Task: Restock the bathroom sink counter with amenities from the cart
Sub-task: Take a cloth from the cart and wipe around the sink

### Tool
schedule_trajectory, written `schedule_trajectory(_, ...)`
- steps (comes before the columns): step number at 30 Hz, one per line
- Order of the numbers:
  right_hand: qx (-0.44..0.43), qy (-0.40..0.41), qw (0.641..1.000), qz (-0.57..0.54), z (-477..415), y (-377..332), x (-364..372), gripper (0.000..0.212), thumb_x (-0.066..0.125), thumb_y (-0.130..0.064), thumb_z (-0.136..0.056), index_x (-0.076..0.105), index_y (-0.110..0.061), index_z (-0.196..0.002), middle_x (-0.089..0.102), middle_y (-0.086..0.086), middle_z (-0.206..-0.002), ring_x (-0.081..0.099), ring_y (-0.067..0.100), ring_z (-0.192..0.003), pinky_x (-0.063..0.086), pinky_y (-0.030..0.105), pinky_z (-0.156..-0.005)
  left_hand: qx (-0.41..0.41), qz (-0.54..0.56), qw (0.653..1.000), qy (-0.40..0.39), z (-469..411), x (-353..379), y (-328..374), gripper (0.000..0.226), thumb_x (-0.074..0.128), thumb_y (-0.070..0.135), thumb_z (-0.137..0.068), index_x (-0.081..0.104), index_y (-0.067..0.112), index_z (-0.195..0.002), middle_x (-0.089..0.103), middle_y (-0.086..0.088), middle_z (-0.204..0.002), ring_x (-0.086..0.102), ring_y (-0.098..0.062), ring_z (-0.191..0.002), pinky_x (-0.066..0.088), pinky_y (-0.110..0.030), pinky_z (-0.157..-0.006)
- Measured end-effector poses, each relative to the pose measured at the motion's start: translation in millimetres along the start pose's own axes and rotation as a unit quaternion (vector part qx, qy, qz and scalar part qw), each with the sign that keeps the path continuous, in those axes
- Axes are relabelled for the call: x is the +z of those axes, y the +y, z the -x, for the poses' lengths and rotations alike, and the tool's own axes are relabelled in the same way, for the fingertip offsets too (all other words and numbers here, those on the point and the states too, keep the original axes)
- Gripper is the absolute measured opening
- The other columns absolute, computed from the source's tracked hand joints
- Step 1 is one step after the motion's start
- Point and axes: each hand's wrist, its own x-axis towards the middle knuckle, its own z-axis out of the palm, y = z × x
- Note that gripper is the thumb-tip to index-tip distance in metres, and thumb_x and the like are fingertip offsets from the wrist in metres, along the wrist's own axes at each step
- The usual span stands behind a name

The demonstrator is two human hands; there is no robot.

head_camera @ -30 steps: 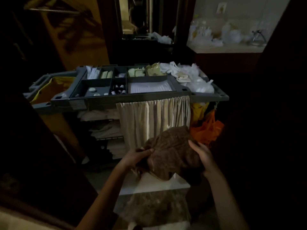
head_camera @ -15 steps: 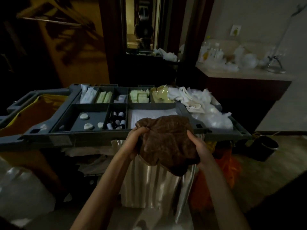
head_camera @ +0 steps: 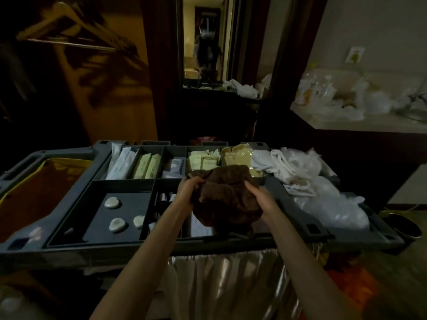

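Note:
A crumpled brown cloth (head_camera: 227,197) hangs over the top tray of the grey housekeeping cart (head_camera: 138,247). My left hand (head_camera: 187,192) grips its left side and my right hand (head_camera: 261,199) grips its right side. The tray's compartments hold small round soaps (head_camera: 117,224), pale green packets (head_camera: 147,166), white wrapped items (head_camera: 120,165), cream sachets (head_camera: 203,161) and a yellowish bag (head_camera: 238,155). The cloth hides part of the middle compartments. The sink counter (head_camera: 360,120) lies at the far right, cluttered with plastic-wrapped items.
White bags and cloths (head_camera: 300,172) pile on the cart's right end. A yellow-lined sack (head_camera: 34,188) hangs at the left end. A pleated curtain (head_camera: 226,282) covers the cart's front. A dark bin (head_camera: 402,227) stands on the floor at right. A mirror (head_camera: 205,40) is behind.
Both hands have lifted the brown cloth from low in front of the cart's curtain up over the top tray. The view has risen and moved closer to the cart.

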Motion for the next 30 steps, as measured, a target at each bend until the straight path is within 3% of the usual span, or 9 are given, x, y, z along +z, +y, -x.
schedule_trajectory(2,0.045,0.012,0.999,0.001,-17,20,-1,0.027,0.059,-0.022,-0.094,0.064,-0.008,-0.118,0.075,0.005,-0.093,0.072,0.021,-0.083,0.058,0.031,-0.071,-0.01,-0.034,0.999,0.027,-21,-5,-11,0.01,0.055,-0.001,-0.086,0.057,0.008,-0.089,0.06,-0.014,-0.087,0.06,-0.026,-0.079,0.049,-0.035,-0.068)
schedule_trajectory(5,0.092,0.032,0.994,0.042,-33,50,-4,0.034,0.064,-0.032,-0.09,0.065,-0.011,-0.117,0.071,0.005,-0.105,0.067,0.024,-0.097,0.053,0.039,-0.091,0.0,-0.096,0.995,0.041,-35,-10,-27,0.024,0.055,0.004,-0.09,0.049,0.01,-0.113,0.057,-0.011,-0.1,0.058,-0.021,-0.086,0.048,-0.032,-0.068)
schedule_trajectory(10,0.012,0.056,0.987,0.151,-52,66,1,0.031,0.061,-0.03,-0.093,0.056,-0.02,-0.122,0.062,-0.001,-0.121,0.059,0.018,-0.108,0.048,0.038,-0.099,0.102,-0.274,0.955,0.042,-58,-26,-34,0.054,0.061,0.008,-0.089,0.038,0.013,-0.137,0.052,-0.013,-0.125,0.052,-0.029,-0.116,0.045,-0.043,-0.1)
schedule_trajectory(15,-0.049,0.12,0.966,0.223,-68,71,13,0.046,0.062,-0.032,-0.092,0.05,-0.021,-0.135,0.058,0.002,-0.131,0.055,0.021,-0.118,0.046,0.041,-0.102,0.174,-0.41,0.893,0.06,-82,-32,-25,0.055,0.067,0.015,-0.088,0.043,0.012,-0.138,0.046,-0.013,-0.136,0.047,-0.027,-0.125,0.04,-0.032,-0.1)
schedule_trajectory(18,-0.095,0.159,0.92,0.345,-75,72,16,0.047,0.059,-0.026,-0.094,0.046,-0.019,-0.139,0.053,0.007,-0.136,0.051,0.026,-0.122,0.044,0.037,-0.099,0.198,-0.504,0.837,0.078,-88,-30,-25,0.059,0.068,0.022,-0.087,0.043,0.013,-0.14,0.039,-0.014,-0.143,0.047,-0.028,-0.125,0.042,-0.033,-0.098)
schedule_trajectory(21,-0.172,0.166,0.807,0.54,-78,61,22,0.047,0.059,-0.025,-0.093,0.047,-0.023,-0.138,0.045,0.006,-0.137,0.045,0.027,-0.125,0.042,0.04,-0.1,0.276,-0.57,0.769,0.081,-87,-23,-25,0.048,0.063,0.015,-0.089,0.051,0.01,-0.135,0.038,-0.012,-0.146,0.047,-0.028,-0.126,0.046,-0.035,-0.093)
schedule_trajectory(22,-0.194,0.153,0.79,0.56,-80,57,23,0.044,0.059,-0.026,-0.093,0.051,-0.024,-0.135,0.045,0.005,-0.136,0.045,0.026,-0.124,0.041,0.039,-0.1,0.283,-0.576,0.763,0.074,-86,-20,-25,0.042,0.061,0.015,-0.09,0.055,0.009,-0.131,0.044,-0.012,-0.143,0.05,-0.028,-0.124,0.047,-0.035,-0.091)
schedule_trajectory(26,-0.251,0.088,0.777,0.57,-79,67,24,0.029,0.053,-0.03,-0.096,0.063,-0.024,-0.122,0.053,0.0,-0.128,0.049,0.02,-0.118,0.044,0.033,-0.096,0.284,-0.609,0.741,0.003,-87,-18,-44,0.024,0.057,0.024,-0.093,0.07,0.007,-0.103,0.067,-0.013,-0.103,0.062,-0.031,-0.095,0.045,-0.032,-0.075)
schedule_trajectory(30,-0.274,0.089,0.779,0.557,-74,91,15,0.029,0.049,-0.03,-0.099,0.065,-0.025,-0.123,0.055,-0.003,-0.131,0.049,0.015,-0.12,0.04,0.026,-0.098,0.237,-0.624,0.744,-0.006,-88,-25,-73,0.029,0.047,0.023,-0.099,0.059,0.008,-0.12,0.056,-0.016,-0.119,0.056,-0.034,-0.105,0.045,-0.035,-0.084)
